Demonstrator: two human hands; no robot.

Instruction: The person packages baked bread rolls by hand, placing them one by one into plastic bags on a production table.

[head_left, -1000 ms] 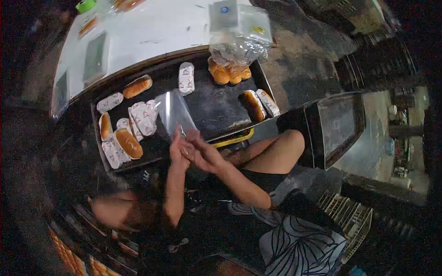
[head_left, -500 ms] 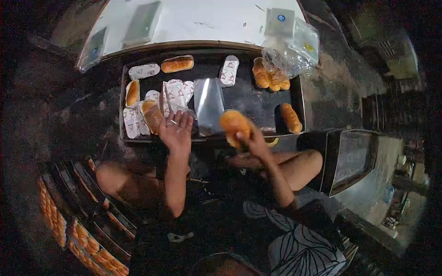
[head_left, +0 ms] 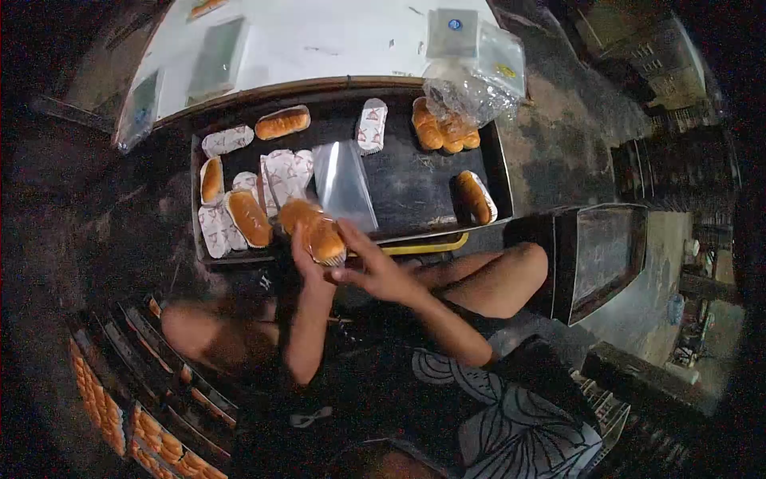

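Observation:
Just in front of the tray, a golden bread roll (head_left: 322, 237) in a pleated paper liner lies between my two hands. My left hand (head_left: 309, 267) is closed round its near left side. My right hand (head_left: 373, 273) grips its right end with thumb and fingers. A clear film seems to cover the roll's far end, though blur hides its edge. Beyond my hands, a flat clear plastic bag (head_left: 345, 184) rests on the dark baking tray (head_left: 407, 191). Left of my hands sits another roll (head_left: 250, 219), beside several rolls with printed white paper liners (head_left: 283, 172).
Joined rolls (head_left: 435, 132) and a single roll (head_left: 476, 197) are at the tray's right side. Crumpled clear plastic (head_left: 463, 100) overhangs its far right corner from the white table (head_left: 319, 40). Stacked trays of bread (head_left: 171, 439) stand at lower left.
My right hand has brought the roll leftward to my left hand, which was open with clear film at its fingers. Both hands now hold the roll. The view has shifted slightly.

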